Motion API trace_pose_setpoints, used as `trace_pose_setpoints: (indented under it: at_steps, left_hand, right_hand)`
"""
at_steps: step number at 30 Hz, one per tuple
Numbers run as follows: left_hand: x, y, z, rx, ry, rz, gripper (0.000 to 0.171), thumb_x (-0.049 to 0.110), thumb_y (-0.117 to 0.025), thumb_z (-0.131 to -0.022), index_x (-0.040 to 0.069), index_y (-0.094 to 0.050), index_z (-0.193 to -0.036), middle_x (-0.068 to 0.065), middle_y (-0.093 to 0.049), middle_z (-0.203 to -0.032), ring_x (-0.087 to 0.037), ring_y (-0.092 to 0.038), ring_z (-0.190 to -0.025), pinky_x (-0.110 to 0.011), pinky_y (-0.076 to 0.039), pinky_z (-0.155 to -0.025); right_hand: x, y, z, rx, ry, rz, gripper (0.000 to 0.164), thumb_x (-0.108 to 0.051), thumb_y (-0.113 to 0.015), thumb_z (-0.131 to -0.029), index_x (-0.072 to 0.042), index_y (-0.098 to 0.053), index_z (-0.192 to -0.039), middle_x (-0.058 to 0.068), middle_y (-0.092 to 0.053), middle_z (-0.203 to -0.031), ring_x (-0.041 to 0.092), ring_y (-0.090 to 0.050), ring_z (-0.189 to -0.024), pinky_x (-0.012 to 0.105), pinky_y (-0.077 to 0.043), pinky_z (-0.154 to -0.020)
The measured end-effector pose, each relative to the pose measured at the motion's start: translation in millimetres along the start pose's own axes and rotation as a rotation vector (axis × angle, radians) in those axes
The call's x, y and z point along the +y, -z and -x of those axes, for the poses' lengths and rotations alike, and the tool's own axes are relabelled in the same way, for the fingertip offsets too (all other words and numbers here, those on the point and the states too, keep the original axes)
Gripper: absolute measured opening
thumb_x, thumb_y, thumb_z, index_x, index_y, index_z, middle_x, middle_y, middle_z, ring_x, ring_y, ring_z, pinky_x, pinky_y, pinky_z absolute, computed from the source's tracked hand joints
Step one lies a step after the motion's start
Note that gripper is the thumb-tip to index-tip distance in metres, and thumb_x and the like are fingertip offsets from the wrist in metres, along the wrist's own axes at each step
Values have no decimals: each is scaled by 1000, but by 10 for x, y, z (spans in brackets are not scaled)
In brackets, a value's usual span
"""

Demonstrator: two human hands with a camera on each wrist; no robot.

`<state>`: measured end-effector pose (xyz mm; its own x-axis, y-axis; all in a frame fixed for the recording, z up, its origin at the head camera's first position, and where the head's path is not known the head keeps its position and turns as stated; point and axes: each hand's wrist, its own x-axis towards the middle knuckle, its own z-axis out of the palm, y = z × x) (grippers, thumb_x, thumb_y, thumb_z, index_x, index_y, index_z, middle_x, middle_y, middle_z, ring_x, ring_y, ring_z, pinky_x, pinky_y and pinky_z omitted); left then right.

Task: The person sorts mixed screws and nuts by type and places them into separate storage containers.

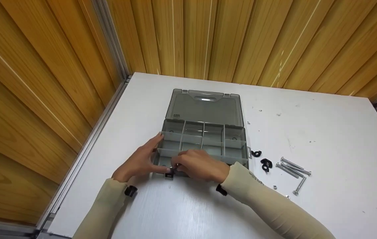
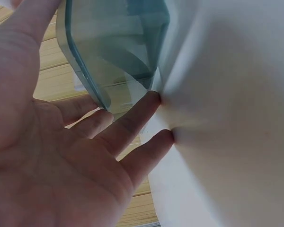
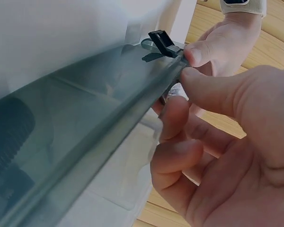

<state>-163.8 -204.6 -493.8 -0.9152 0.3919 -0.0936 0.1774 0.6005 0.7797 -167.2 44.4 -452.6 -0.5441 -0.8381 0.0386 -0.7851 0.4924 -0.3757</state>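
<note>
A grey see-through compartment box (image 1: 213, 132) lies on the white table with its lid (image 1: 205, 108) folded back. My left hand (image 1: 138, 162) spans the front left corner, its fingers straight along the left side and its thumb at the front rim. In the left wrist view, fingertips (image 2: 154, 97) touch the table. My right hand (image 1: 201, 164) reaches over the front left compartment. Its thumb and index finger pinch a small dark, shiny piece (image 3: 176, 90) at the rim, mostly hidden by the fingers. Beside both thumbs, a black latch (image 3: 163, 43) sticks out from the box.
Right of the box lie several black plastic pieces (image 1: 266, 163), perhaps wing nuts. Beyond them are several silver bolts (image 1: 289, 170), one set apart (image 1: 299, 186), and a small nut (image 1: 275, 187). Wood-patterned walls (image 1: 241, 39) stand behind the table and to its left.
</note>
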Motion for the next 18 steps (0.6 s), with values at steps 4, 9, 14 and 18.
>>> trace_pose_setpoints:
  at_steps: [4,9,14,18]
  left_hand:
    - [-4,8,-4,-3,5,4,127,50,-93,-71,22,-15,-167,1,-13,-172,-33,-36,-149,-48,-43,-113]
    - [5,24,-6,-12,9,14,127,49,-94,-71,23,-15,-167,3,-12,-172,-31,-35,-149,-46,-43,-113]
    - [18,24,-6,-14,1,7,127,49,-94,-71,21,-15,-167,2,-12,-172,-30,-34,-149,-46,-41,-115]
    - [19,20,-8,-12,-5,-1,127,50,-93,-71,20,-15,-167,2,-12,-172,-29,-32,-150,-46,-39,-116]
  right_hand:
    - [2,-5,-2,-1,2,-23,12,-7,-69,-97,-18,-72,-97,-10,-70,-94,5,-63,-80,29,-53,-65]
    - [-4,4,0,-9,6,-36,13,-7,-68,-98,-16,-65,-89,-11,-64,-85,7,-56,-72,26,-46,-60]
    - [-8,10,12,-13,7,-42,15,-8,-67,-99,-15,-63,-87,-11,-60,-82,8,-53,-70,25,-44,-59]
    - [6,13,52,-6,18,-19,17,-8,-68,-97,-14,-65,-81,-8,-59,-82,7,-51,-69,24,-44,-59]
